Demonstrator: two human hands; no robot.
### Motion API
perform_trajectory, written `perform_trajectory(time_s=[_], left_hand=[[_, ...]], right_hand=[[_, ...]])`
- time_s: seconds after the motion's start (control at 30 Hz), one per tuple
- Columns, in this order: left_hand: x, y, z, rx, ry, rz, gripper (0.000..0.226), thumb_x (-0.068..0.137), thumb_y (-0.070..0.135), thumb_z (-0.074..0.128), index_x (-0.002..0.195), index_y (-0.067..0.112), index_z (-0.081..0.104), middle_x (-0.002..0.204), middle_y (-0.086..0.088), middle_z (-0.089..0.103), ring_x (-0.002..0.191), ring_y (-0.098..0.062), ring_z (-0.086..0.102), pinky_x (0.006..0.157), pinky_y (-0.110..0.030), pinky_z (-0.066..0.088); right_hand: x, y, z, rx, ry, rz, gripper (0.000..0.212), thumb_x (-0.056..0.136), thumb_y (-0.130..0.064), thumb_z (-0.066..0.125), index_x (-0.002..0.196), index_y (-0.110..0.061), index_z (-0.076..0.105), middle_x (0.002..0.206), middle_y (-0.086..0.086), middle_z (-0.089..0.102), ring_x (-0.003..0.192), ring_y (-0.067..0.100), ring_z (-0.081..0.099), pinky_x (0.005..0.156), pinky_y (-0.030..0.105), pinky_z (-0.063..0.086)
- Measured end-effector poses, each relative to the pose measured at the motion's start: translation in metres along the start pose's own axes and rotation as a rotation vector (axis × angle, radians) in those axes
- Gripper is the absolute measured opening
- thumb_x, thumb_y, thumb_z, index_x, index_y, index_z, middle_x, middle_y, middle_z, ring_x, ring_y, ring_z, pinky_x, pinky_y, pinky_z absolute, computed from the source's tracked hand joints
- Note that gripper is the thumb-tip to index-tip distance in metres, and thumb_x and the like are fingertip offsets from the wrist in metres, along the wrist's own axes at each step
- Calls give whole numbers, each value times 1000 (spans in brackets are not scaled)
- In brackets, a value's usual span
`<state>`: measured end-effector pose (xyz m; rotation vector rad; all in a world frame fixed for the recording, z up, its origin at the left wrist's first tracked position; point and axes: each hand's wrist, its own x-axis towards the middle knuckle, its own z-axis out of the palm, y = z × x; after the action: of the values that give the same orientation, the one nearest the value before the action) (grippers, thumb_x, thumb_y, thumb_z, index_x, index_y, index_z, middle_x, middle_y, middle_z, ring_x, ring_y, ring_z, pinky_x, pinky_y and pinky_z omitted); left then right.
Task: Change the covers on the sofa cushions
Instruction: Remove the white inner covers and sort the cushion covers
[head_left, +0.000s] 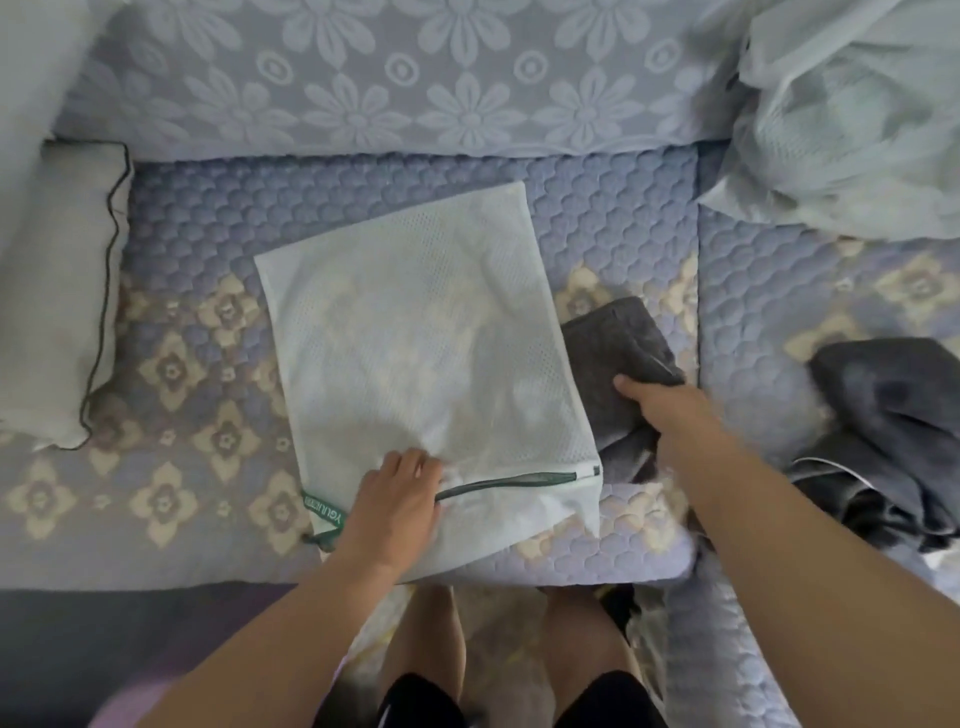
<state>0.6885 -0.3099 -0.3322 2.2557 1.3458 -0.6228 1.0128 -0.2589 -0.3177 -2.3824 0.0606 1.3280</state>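
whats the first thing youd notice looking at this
A white mesh laundry bag lies flat in the middle of the quilted sofa seat, its green zipper along the near edge. The left hand pinches the bag by that zipper, while the right hand holds a folded dark grey cover just right of the bag. More dark grey fabric lies heaped at the far right.

One mesh bag (415, 332), two grey covers (618, 353), one cushion (57, 291).
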Motion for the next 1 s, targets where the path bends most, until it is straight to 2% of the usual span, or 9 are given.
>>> perform_trajectory(time_s=[0.07,0.17,0.3,0.43,0.53,0.63,0.7,0.87,1.0], left_hand=[[6,-2,1,-11,1,-14,38,72,22,79,106,18,61,105,-4,58,92,-29,58,63,-40,53],[9,-11,-1,-57,-6,15,43,68,4,75,107,16,59,103,-6,57,87,-29,61,59,-40,57],[8,-23,-14,-81,-47,42,45,77,-3,68,114,19,55,109,-1,55,94,-23,60,67,-36,58],[14,-25,-22,-167,-74,-46,12,97,16,53,105,19,60,98,2,57,87,-21,59,72,-32,49],[23,-29,-25,-351,-117,-215,24,103,22,45,92,14,65,87,-1,62,80,-20,58,70,-31,42],[25,-36,-36,-655,-49,-410,27,105,20,42,86,10,59,81,-7,62,76,-24,58,66,-35,40],[21,-37,-45,-727,-19,-479,27,106,19,39,83,14,53,79,-5,58,73,-21,54,64,-35,38],[8,-27,-65,-764,62,-420,28,108,22,38,84,12,48,77,-2,52,70,-16,47,63,-29,38],[-4,-25,-79,-841,218,-223,24,107,19,42,85,14,51,77,2,53,69,-8,47,67,-22,40]], right_hand=[[-4,-3,-22,88,45,-19,75,65,-35,92,127,-7,59,110,10,65,98,31,64,91,53,56],[-23,-5,-63,223,136,-180,58,58,-37,91,108,-15,72,95,4,73,85,27,71,80,54,60],[-68,-1,-104,536,-99,-213,29,83,-15,78,111,-18,72,105,5,77,94,28,74,74,50,60],[-103,21,-104,605,-359,-98,31,87,-7,65,117,-10,69,113,13,74,101,29,72,79,49,60],[-116,52,-83,528,-526,22,37,80,0,65,117,-3,68,116,21,71,105,34,71,83,44,60],[-130,82,-46,435,-677,103,43,81,8,66,123,2,65,119,26,68,110,40,67,97,50,53],[-139,101,-19,416,-735,152,46,80,11,68,126,3,63,120,29,67,111,43,66,102,55,49],[-161,134,40,437,-824,273,48,76,12,71,122,2,67,120,31,66,111,47,65,104,59,46],[-164,131,67,342,-880,288,47,76,11,73,121,-1,69,120,29,67,112,44,65,106,57,46]])
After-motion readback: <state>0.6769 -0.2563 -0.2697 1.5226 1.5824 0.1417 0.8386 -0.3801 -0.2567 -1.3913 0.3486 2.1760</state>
